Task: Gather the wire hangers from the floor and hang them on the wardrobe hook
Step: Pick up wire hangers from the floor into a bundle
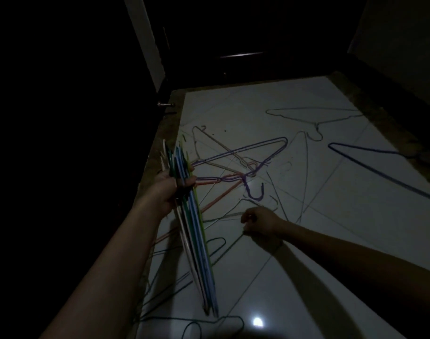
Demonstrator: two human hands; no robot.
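Wire hangers lie all over the shiny white tile floor [319, 241], and more are stacked in one hand. The room is dim.

Closest to the person, below both hands, a dark green hanger [214, 322] lies flat on the floor, its thin wire bent into round loops. A bright spot of light shines on the tile just beside it.

The left hand [171, 189] is curled tight around a bundle of hangers [194, 231]. The wires in the bundle are thin and straight, packed side by side. They are white, green, blue and yellow-green. The bundle tilts, with its low end near the floor and its top end sticking up past the fingers.

The right hand [259, 221] is low over the floor, to the right of the bundle, well apart from the left hand. Its fingers are curled in. It seems to pinch a thin grey-green hanger [223, 216] lying there, but it is too dark to be sure.

Just past both hands, a purple hanger [241, 152] and a pink hanger [219, 194] cross over each other in a tangle. The purple hook curls like a letter U.

Farther off, to the right of the right hand, a thick dark blue hanger [370, 165] lies flat. Beyond it is a pale grey hanger [314, 112], shaped like a wide triangle.

Past the left hand, a dark door [87, 94] stands with a small metal handle [164, 104].
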